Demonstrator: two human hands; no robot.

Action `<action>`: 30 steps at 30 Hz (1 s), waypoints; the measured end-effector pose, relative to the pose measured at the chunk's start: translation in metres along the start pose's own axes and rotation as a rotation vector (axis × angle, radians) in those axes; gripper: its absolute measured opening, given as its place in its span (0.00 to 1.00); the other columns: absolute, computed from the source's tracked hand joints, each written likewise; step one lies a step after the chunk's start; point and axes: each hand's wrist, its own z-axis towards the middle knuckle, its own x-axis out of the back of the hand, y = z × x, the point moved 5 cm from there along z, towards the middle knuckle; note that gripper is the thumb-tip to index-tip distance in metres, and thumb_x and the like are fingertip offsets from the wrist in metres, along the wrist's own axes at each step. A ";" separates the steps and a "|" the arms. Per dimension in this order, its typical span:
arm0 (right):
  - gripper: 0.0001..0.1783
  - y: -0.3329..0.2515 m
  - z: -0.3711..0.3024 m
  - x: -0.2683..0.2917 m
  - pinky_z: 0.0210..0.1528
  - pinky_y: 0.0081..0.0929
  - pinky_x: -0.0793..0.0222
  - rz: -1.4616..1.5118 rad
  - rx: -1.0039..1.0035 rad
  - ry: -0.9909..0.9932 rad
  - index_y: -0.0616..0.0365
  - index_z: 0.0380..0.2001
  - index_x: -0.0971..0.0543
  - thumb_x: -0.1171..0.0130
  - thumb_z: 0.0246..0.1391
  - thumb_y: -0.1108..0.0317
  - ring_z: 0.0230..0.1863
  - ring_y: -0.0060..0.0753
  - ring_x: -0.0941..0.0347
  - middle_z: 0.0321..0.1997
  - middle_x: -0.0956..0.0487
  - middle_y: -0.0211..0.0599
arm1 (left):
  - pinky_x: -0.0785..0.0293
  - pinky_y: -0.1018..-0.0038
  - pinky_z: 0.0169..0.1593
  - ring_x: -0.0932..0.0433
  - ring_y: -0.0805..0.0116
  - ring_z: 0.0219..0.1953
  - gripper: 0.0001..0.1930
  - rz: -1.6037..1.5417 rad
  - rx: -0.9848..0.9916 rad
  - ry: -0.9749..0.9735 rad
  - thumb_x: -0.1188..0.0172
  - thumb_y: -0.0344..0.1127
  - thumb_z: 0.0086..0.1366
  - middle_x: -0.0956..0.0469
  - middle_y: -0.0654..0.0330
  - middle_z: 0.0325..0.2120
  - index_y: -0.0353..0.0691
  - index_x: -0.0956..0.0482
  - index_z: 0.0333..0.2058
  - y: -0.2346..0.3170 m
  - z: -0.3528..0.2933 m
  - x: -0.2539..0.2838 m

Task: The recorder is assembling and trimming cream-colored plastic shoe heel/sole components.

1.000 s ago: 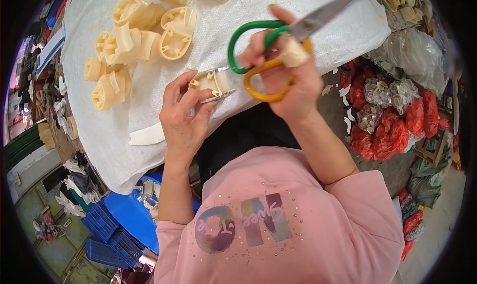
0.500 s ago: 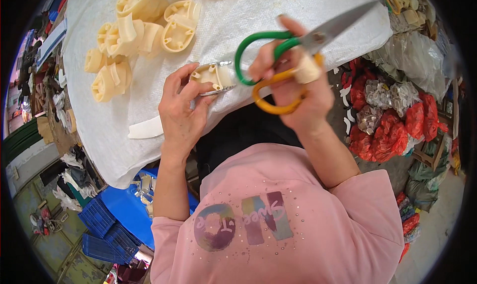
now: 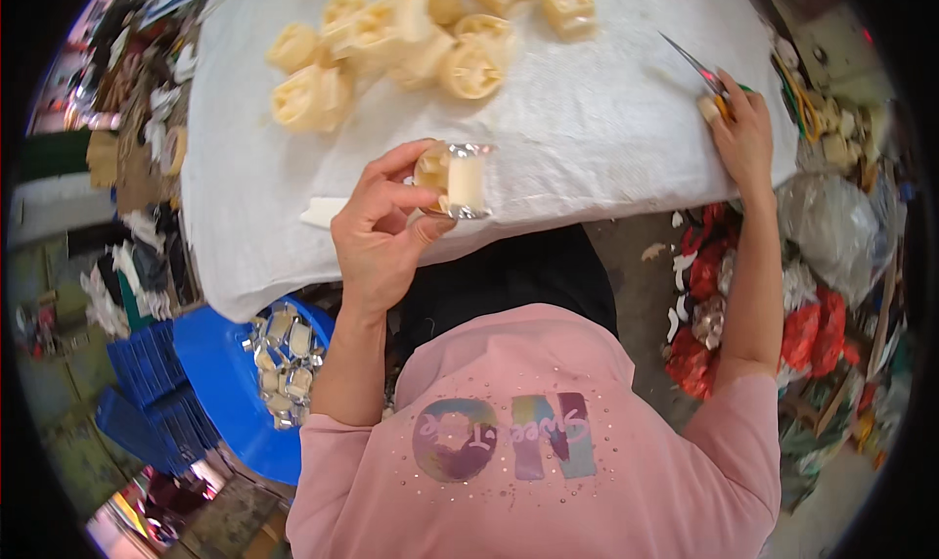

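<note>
I see the left hand (image 3: 377, 231) pinching a small cream wrapped piece (image 3: 458, 179), light, crinkly, likely slippery; grip its edges. Right hand (image 3: 745, 138) holds scissors (image 3: 706, 78) on the table (image 3: 587, 129).

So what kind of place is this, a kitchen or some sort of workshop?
Most likely a small hand-packing workshop. A white cloth-covered table holds a heap of cream moulded pieces, a blue tub holds foil-wrapped ones, and bagged scraps pile up beside it.
</note>
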 end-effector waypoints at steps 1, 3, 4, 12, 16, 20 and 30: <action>0.24 0.012 0.003 -0.005 0.48 0.38 0.36 -0.005 0.032 0.011 0.43 0.52 0.25 0.41 0.49 0.58 0.44 0.45 0.31 0.42 0.26 0.43 | 0.30 0.65 0.53 0.30 0.58 0.53 0.12 0.016 -0.029 -0.006 0.31 0.23 0.47 0.30 0.49 0.50 0.34 0.22 0.32 0.004 -0.005 0.006; 0.22 0.019 0.005 -0.006 0.52 0.42 0.40 -0.327 0.085 0.032 0.38 0.51 0.24 0.42 0.50 0.54 0.51 0.50 0.36 0.48 0.27 0.42 | 0.32 0.66 0.54 0.30 0.59 0.53 0.12 0.044 -0.063 0.007 0.31 0.23 0.47 0.30 0.50 0.50 0.36 0.22 0.32 0.007 -0.017 0.019; 0.21 0.021 0.007 -0.003 0.53 0.41 0.40 -0.404 0.075 0.034 0.36 0.51 0.24 0.43 0.51 0.54 0.51 0.51 0.37 0.50 0.28 0.41 | 0.32 0.66 0.54 0.30 0.59 0.53 0.12 0.064 -0.070 0.039 0.31 0.23 0.47 0.30 0.50 0.50 0.36 0.22 0.32 0.013 -0.023 0.028; 0.18 -0.097 0.007 0.018 0.53 0.36 0.37 0.313 0.233 0.181 0.55 0.46 0.24 0.41 0.49 0.74 0.50 0.44 0.33 0.46 0.26 0.41 | 0.31 0.70 0.53 0.30 0.63 0.49 0.23 0.529 0.060 0.817 0.38 0.14 0.48 0.35 0.55 0.48 0.36 0.32 0.43 0.022 -0.136 0.151; 0.16 -0.193 -0.010 0.010 0.49 0.33 0.34 0.622 0.405 0.065 0.60 0.38 0.24 0.38 0.43 0.79 0.46 0.43 0.29 0.43 0.25 0.41 | 0.33 0.66 0.51 0.33 0.61 0.48 0.20 1.093 0.284 1.095 0.36 0.23 0.51 0.33 0.53 0.42 0.35 0.31 0.44 0.035 -0.222 0.206; 0.16 -0.269 -0.038 0.000 0.44 0.35 0.33 0.795 0.582 -0.128 0.59 0.34 0.25 0.37 0.37 0.79 0.43 0.45 0.32 0.38 0.26 0.39 | 0.36 0.64 0.52 0.35 0.56 0.48 0.21 1.567 0.512 1.056 0.37 0.26 0.52 0.35 0.52 0.42 0.35 0.31 0.45 0.042 -0.280 0.228; 0.10 -0.365 -0.071 -0.025 0.38 0.31 0.31 0.519 0.809 -0.390 0.61 0.27 0.25 0.38 0.39 0.71 0.37 0.40 0.32 0.32 0.31 0.40 | 0.42 0.64 0.57 0.36 0.54 0.52 0.20 1.394 0.209 0.854 0.38 0.31 0.54 0.31 0.50 0.47 0.35 0.30 0.46 0.039 -0.168 0.173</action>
